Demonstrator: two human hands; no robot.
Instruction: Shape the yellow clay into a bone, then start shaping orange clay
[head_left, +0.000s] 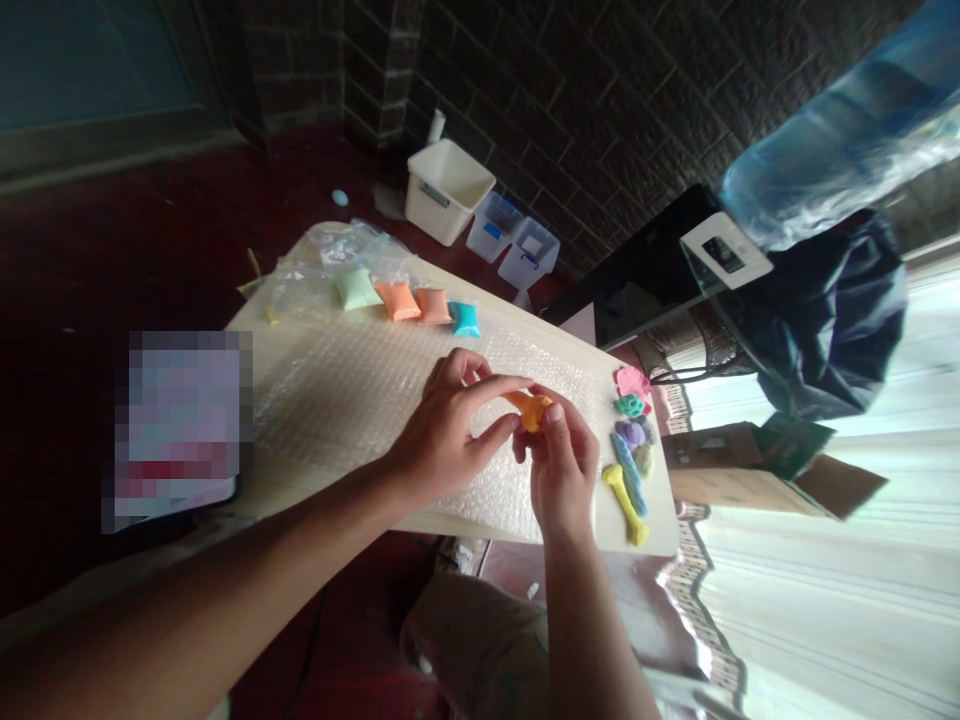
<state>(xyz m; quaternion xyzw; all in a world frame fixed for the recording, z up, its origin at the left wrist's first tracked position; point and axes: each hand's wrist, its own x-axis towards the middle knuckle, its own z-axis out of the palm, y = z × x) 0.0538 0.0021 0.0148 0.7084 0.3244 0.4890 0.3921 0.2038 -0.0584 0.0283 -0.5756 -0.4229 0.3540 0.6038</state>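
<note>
A small lump of orange modelling clay (535,413), rounded with a narrow end pointing left, is held above the bubble wrap (330,390) on the table. My right hand (564,465) pinches it, the thumb on top and the fingers curled behind. From the left, my left hand (450,425) meets the same lump, its thumb and forefinger around the narrow end. Its other fingers are bent and partly hidden. To the right lie shaped clay pieces: a yellow bone shape (625,505), a blue stick (630,475), a purple lump (631,434), a green piece (630,405) and a pink piece (631,381).
Pale green (356,289), orange (398,300), salmon (433,306) and teal packets (465,319) line the table's far side, by clear plastic bags (360,245). Beyond are a white bin (446,190) and clear boxes (529,252). A cardboard box (720,485) stands right.
</note>
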